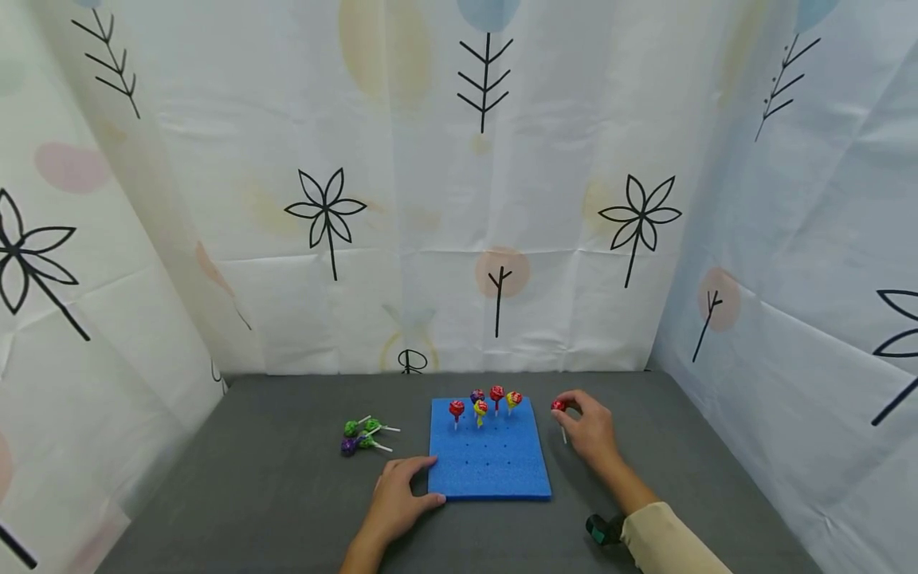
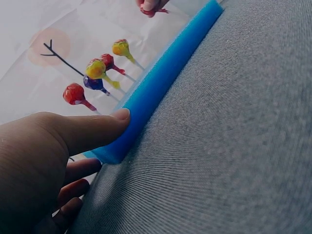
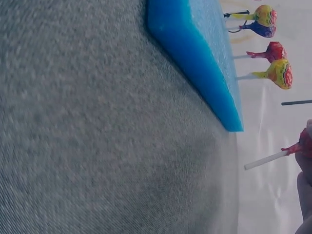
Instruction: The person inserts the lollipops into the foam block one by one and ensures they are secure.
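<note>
Right hand pinches a red lollipop by its round top, and on my far-off screen I see its stick point down, just right of the blue board and not touching it. The left hand is spread loosely, its thumb and a finger touching the board near its close left corner. Five lollipops stand in the board's far part. Green and purple lollipops lie bunched on the gray counter, left of the board.

Foam-like board, matt. Lollipop wrappers glossy, crinkled. Tabletop rough woven cloth. Backdrop creased cloth.
</note>
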`<state>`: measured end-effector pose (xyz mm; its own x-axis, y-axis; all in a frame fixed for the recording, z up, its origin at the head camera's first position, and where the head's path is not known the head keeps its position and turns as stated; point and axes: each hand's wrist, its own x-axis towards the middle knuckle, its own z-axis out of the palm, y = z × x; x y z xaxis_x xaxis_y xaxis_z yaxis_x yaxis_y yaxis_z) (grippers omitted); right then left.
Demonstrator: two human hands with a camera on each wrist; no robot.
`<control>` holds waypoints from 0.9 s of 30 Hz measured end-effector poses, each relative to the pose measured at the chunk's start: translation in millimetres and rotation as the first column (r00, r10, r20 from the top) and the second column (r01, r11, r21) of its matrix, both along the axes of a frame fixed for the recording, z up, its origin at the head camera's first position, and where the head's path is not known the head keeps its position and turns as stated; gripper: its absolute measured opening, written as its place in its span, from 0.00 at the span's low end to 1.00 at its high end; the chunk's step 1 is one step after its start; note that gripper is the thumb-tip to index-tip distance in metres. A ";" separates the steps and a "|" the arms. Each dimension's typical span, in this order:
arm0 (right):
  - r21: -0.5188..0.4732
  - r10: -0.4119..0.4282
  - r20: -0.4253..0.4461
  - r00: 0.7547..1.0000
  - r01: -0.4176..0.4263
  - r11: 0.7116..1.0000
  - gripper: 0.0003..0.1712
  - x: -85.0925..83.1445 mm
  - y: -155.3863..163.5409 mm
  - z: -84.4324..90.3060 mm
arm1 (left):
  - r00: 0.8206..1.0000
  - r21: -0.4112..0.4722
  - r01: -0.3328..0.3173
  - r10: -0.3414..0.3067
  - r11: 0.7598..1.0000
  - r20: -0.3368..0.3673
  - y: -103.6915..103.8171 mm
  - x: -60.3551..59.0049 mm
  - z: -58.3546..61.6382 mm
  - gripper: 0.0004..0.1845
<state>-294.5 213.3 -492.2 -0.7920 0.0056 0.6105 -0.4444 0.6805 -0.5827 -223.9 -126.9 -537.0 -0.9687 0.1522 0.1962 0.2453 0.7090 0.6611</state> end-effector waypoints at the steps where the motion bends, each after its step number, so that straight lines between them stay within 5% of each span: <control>1: -0.004 -0.002 -0.015 1.000 0.002 1.000 0.12 0.0 -0.6 -0.4 | 1.000 0.001 0.000 0.000 1.000 -0.002 0.0 -0.1 -0.3 0.32; 27: -0.116 -0.052 -0.140 0.989 0.035 0.993 0.14 2.0 -21.3 -2.0 | 1.000 -0.009 -0.004 0.004 1.000 0.002 -0.6 -1.5 -2.3 0.33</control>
<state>-292.5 192.0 -494.2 -0.6946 0.1137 0.7104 -0.4997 0.6341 -0.5901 -225.4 -127.5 -539.2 -0.9697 0.1499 0.1928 0.2409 0.7161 0.6551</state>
